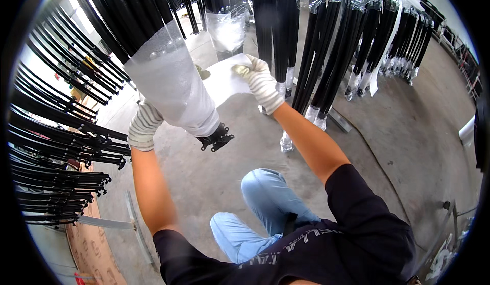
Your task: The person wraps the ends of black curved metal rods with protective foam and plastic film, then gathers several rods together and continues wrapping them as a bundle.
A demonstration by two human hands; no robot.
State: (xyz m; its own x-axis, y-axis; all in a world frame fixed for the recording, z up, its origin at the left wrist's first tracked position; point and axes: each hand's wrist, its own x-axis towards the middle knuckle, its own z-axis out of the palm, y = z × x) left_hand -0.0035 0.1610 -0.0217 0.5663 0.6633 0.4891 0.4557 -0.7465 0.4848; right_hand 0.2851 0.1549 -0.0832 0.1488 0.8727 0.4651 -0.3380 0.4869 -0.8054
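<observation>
A bundle of black tubes (148, 9) hangs at the upper left, its lower part wrapped in white translucent foam sheet (176, 81). Black bracketed ends (218, 138) stick out below the wrap. My left hand (145, 124), in a striped knit glove, reaches round the far side of the bundle; a pale gloved fingertip shows past its right edge, and the other fingers are hidden. My right hand (260, 81), gloved alike, is closed on the loose end (224, 83) of the sheet and holds it out to the right of the bundle.
Rows of black tubes (61, 147) with bracketed ends jut in from the left. To the right hang black tubes with plastic-wrapped ends (326, 45). Another wrapped bundle (225, 30) hangs behind. A dark cable (375, 157) crosses the concrete floor (408, 132); a metal stand (138, 229) is lower left.
</observation>
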